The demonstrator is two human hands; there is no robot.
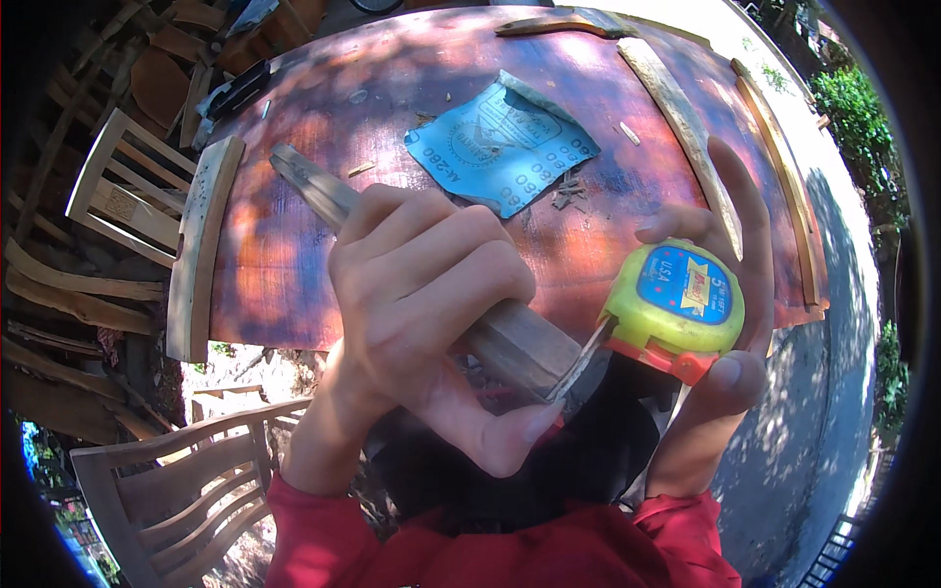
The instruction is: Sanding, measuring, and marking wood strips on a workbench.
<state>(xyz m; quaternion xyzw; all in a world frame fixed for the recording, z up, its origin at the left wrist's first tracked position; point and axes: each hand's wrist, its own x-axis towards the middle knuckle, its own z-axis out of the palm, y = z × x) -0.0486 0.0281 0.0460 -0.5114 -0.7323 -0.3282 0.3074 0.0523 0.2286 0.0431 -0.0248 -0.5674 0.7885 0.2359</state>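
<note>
My left hand (417,284) is closed around a narrow, weathered wooden bar (524,348). The bar slants from the upper left toward my chest, and its near end is cut flat. In my right hand (753,284) sits a yellow tape measure (676,304) with a blue label and a red-orange lower part, fingers and thumb gripping its case. A short length of metal tape blade (580,363) runs from the case to the bar's near end, where my left thumb lies close to its tip. Whether the thumb presses on the blade cannot be made out.
A reddish-brown table (284,265) carries a blue sheet of sandpaper (490,137) with a curled edge and some wood chips (567,192). Long wood strips (676,122) lie at its right; a board (204,245) borders its left. A slatted wooden chair (186,480) stands at lower left.
</note>
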